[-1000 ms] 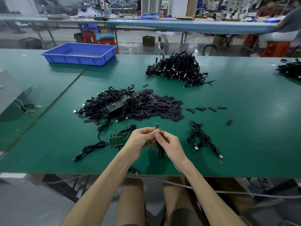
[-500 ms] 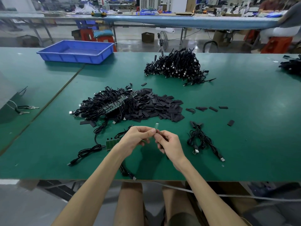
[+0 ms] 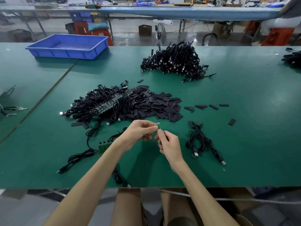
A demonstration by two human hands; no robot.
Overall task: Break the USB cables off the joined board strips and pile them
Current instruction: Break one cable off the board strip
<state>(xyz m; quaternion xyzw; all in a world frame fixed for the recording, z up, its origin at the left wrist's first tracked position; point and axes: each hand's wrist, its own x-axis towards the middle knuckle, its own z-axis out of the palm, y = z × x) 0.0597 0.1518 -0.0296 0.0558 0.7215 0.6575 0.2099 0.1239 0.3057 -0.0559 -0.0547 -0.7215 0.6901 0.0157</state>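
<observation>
A small green board piece (image 3: 158, 126) is pinched by the fingertips of the left hand (image 3: 138, 133) and right hand (image 3: 169, 145), held together above the table just nearer than the tangle of cables on board strips (image 3: 104, 103). Right of that tangle and nearer lie a few loose USB cables (image 3: 202, 141); beyond it sits a large cable pile (image 3: 174, 61).

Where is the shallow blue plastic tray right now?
In the head view, the shallow blue plastic tray sits on the far left of the green table, at its back edge, left of the far heap of black USB cables.
</observation>
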